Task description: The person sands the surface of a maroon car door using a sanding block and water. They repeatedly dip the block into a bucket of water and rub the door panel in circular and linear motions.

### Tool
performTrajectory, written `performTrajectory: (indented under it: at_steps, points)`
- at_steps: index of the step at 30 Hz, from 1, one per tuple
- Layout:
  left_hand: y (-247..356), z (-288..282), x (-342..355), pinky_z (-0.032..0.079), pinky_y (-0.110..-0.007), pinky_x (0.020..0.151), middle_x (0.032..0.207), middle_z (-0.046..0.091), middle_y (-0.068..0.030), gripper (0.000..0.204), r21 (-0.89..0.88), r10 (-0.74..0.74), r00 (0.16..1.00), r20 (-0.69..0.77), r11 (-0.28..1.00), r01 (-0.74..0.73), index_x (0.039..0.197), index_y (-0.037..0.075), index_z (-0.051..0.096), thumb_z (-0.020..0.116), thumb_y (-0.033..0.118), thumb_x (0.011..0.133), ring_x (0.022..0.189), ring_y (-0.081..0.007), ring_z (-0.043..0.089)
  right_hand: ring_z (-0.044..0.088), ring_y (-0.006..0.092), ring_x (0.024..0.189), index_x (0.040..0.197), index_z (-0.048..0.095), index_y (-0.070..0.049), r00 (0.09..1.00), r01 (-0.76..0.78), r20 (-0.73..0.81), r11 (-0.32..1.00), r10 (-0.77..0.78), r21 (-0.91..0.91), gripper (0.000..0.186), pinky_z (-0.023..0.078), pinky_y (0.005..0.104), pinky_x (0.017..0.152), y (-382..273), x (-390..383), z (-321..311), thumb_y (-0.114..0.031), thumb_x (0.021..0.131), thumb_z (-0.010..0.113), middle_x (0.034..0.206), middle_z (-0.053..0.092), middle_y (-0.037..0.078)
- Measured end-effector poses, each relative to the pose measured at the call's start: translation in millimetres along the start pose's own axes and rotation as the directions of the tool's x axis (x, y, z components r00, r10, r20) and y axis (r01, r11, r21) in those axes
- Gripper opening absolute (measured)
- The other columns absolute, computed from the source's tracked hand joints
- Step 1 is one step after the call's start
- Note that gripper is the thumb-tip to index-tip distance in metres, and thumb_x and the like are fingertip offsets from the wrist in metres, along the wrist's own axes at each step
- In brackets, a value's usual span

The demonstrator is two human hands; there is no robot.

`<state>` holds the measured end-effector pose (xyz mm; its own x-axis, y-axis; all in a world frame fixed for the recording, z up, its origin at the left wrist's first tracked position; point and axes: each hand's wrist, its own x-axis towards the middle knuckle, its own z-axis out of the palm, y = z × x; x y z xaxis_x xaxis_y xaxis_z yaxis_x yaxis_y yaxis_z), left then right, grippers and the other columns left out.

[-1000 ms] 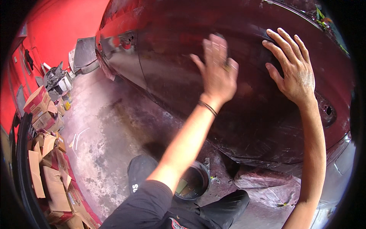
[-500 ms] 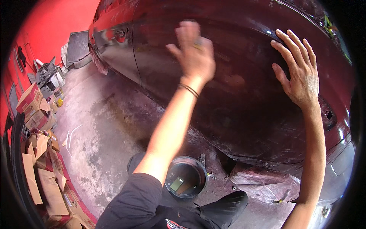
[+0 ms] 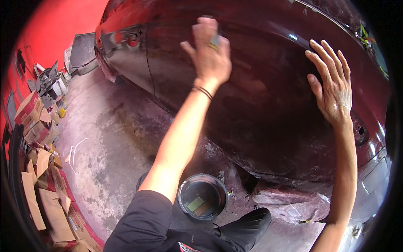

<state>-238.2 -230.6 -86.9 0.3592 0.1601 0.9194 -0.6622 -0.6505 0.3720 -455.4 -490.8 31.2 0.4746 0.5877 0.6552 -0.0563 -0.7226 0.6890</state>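
"what am i seeing on my feed?"

"i see a dark maroon, gently curved metal car side panel (image 3: 268,109), standing upright, its middle dull, its right side glinting."

"and its edges?"

"i make out pale scuffs low down, a dark seam (image 3: 149,73) at left, an oval recess (image 3: 360,131) at right."

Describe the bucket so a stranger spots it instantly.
Find the dark red car body filling the upper right. Below its lower edge, on the stained floor, stands a round black bucket. Unlike the crumpled sheeting to its right, it is open-topped and holds a pale green rectangular piece.
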Motion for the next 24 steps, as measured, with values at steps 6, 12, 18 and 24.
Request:
performTrajectory:
  at_steps: [6, 12, 18, 24]
  points:
    - [134.6, 11.3, -53.9, 0.001, -0.081, 0.121, 0.179, 0.022, -0.0129, 0.074, -0.172, 0.076, 0.996, 0.036, 0.983, -0.068, 0.169, 0.011, 0.032, 0.056, 0.039, 0.105, 0.166, -0.0387, 0.013, 0.038, 0.0229, 0.159, 0.152, 0.059, -0.018, 0.999, 0.038, 0.038, 0.999, -0.037, -0.006, 0.048, 0.022, 0.0469, 0.133, 1.3, -0.9, -0.9, -0.043, 0.113, 0.045, 0.165, 0.051, 0.001]
    - [80.2, 5.4, -69.4, -0.002, -0.079, 0.122, 0.177, 0.024, -0.0178, 0.069, -0.16, 0.162, 0.985, 0.063, 0.976, -0.15, 0.165, 0.01, 0.04, 0.057, 0.035, 0.103, 0.166, -0.0376, 0.013, 0.036, 0.0213, 0.16, 0.155, 0.056, -0.02, 0.997, 0.053, 0.056, 0.996, -0.05, -0.065, 0.049, 0.021, 0.0452, 0.134, 10.8, -2.6, 0.3, -0.042, 0.113, 0.045, 0.167, 0.049, 0.0]
    - [-32.3, 6.9, -44.7, -0.002, -0.077, 0.123, 0.181, 0.002, -0.0182, 0.072, -0.278, -0.532, 0.847, 0.026, 0.81, 0.517, 0.173, 0.009, 0.014, 0.024, 0.051, 0.115, 0.167, -0.0387, -0.003, 0.034, 0.0194, 0.16, 0.156, 0.055, -0.025, 1.0, 0.012, 0.025, 0.995, -0.009, -0.104, 0.049, 0.021, 0.0443, 0.134, 8.5, -3.5, 12.9, -0.046, 0.114, 0.043, 0.168, 0.047, -0.002]
    - [94.8, 19.4, -183.7, -0.009, -0.076, 0.123, 0.18, 0.008, -0.0218, 0.073, -0.153, -0.071, 0.974, 0.214, 0.983, 0.106, 0.171, 0.004, 0.02, 0.037, 0.041, 0.111, 0.166, -0.0458, 0.0, 0.033, 0.0186, 0.161, 0.158, 0.054, -0.027, 0.996, 0.067, 0.062, 0.989, -0.059, -0.131, 0.051, 0.022, 0.0439, 0.134, 9.5, -2.3, 12.3, -0.049, 0.114, 0.041, 0.169, 0.046, -0.002]
